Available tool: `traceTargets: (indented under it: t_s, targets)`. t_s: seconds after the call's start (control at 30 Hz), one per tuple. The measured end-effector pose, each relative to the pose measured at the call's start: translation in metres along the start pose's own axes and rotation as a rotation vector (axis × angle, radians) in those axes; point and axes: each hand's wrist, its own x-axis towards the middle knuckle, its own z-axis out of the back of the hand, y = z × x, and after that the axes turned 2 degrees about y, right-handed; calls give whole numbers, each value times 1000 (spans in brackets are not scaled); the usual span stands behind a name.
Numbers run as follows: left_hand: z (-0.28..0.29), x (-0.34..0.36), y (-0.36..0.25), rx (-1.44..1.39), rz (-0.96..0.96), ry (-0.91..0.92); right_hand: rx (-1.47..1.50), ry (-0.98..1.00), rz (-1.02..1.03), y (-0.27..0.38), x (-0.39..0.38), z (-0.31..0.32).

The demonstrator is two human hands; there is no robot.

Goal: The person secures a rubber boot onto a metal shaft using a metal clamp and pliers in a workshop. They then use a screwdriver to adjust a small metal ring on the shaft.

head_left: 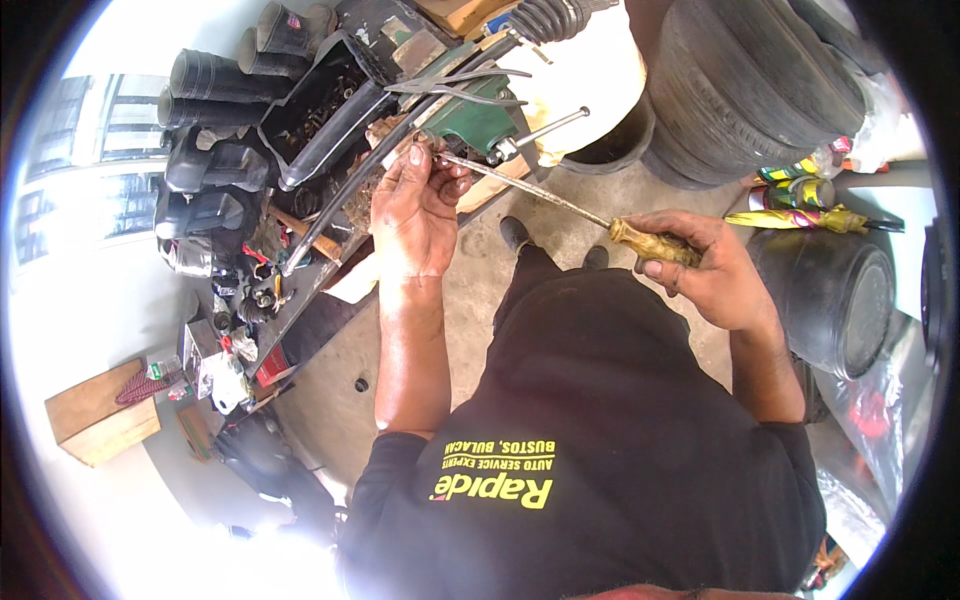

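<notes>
My right hand point(712, 262) is wrapped round the yellowish handle of a long screwdriver point(560, 200). Its thin shaft points left, and the tip ends at the fingertips of my left hand point(418, 205). The left fingers are curled and pinched together; whatever they hold is hidden. Just beyond them is a green bench vise point(475, 122) with a metal bar handle point(553, 132). A long dark axle shaft point(350, 195) slants across the vise, and a ribbed black rubber boot point(550, 18) is at its far end. Long-nosed pliers point(460, 90) lie over the vise.
A black bin of dirty small parts point(330, 110) stands on the workbench, with a wooden-handled hammer point(305, 235) nearer. Stacked tires point(745, 90) and a black drum point(830, 300) stand to the right. A dark bucket point(622, 140) sits beyond the vise handle.
</notes>
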Motion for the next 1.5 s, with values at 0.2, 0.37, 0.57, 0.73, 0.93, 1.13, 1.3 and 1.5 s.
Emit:
traceTargets:
  t_s: [0.2, 0.37, 0.57, 0.73, 0.93, 1.13, 1.3, 1.5]
  targets:
    - [-8, 12, 5, 48, -9, 18, -23, -22, 24, 0, 0, 9]
    - [-13, 18, 6, 73, -7, -23, -9, -19, 24, -2, 2, 14]
    - [-18, 20, 4, 156, 6, -65, 213, 43, -75, -13, 10, 23]
    - [-21, 18, 3, 237, 10, -78, 353, 109, -98, -28, 18, 27]
    - [-20, 16, 11, 263, 60, -130, 590, 254, -286, -35, 26, 22]
    - [-20, 17, 10, 305, 5, -139, -463, -133, 509, -45, 26, -3]
    - [-27, 18, 6, 248, -25, -128, -797, -285, 439, -36, 14, -14]
    - [-30, 16, -1, 187, -33, -58, 338, 113, -15, -14, 8, 2]
